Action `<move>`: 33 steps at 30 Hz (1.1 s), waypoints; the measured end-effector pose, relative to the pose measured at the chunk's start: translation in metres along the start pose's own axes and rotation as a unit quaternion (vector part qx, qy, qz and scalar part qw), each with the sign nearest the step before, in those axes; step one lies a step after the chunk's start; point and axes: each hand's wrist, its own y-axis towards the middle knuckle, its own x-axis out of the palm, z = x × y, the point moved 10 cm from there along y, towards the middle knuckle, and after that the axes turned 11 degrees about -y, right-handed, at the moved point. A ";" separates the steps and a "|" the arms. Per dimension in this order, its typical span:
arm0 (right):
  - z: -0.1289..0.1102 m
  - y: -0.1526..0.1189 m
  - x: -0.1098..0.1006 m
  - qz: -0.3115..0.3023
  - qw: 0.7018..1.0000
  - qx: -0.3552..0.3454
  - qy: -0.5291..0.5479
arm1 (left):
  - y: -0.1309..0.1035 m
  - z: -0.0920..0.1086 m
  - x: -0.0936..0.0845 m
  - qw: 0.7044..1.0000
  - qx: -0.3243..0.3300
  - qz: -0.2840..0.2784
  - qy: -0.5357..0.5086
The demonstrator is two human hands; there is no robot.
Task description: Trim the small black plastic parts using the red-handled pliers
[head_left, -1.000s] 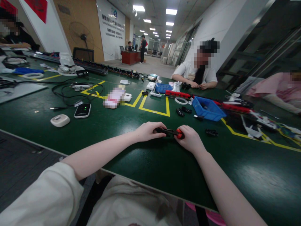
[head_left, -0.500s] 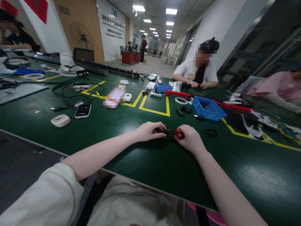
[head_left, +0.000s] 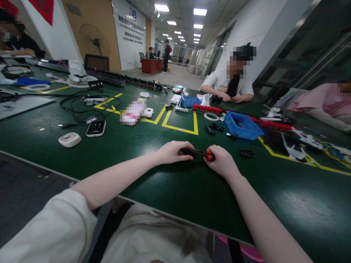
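Note:
My right hand is closed around the red handles of a pair of pliers, whose dark jaws point left. In my left hand there is a small black part, pinched between thumb and fingers. The jaws meet this part just above the green table; whether they bite on it is too small to tell. My left fingers partly cover the black part. Beyond the hands lie black cable bundles, and another dark bundle rests to the right.
A blue bin stands ahead to the right, with a white ring beside it. On the left are a white-edged device, a white case and black cables. A co-worker sits across the table.
Both hands and the pliers keep nearly the same pose. The view has shifted very slightly. More green lights show on the device at left.

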 end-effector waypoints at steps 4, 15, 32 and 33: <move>0.001 0.000 0.002 -0.002 1.000 0.002 0.002 | 0.000 0.000 0.000 1.000 -0.004 -0.002 0.009; 0.001 0.000 0.000 -0.007 1.000 0.009 0.018 | 0.000 0.003 0.001 1.000 0.017 -0.005 0.023; 0.003 0.000 0.001 -0.009 0.999 0.018 0.027 | -0.001 0.003 0.005 0.996 0.023 -0.020 0.082; 0.003 -0.001 0.002 -0.008 0.999 0.018 0.027 | -0.001 0.003 0.005 0.996 0.022 -0.020 0.083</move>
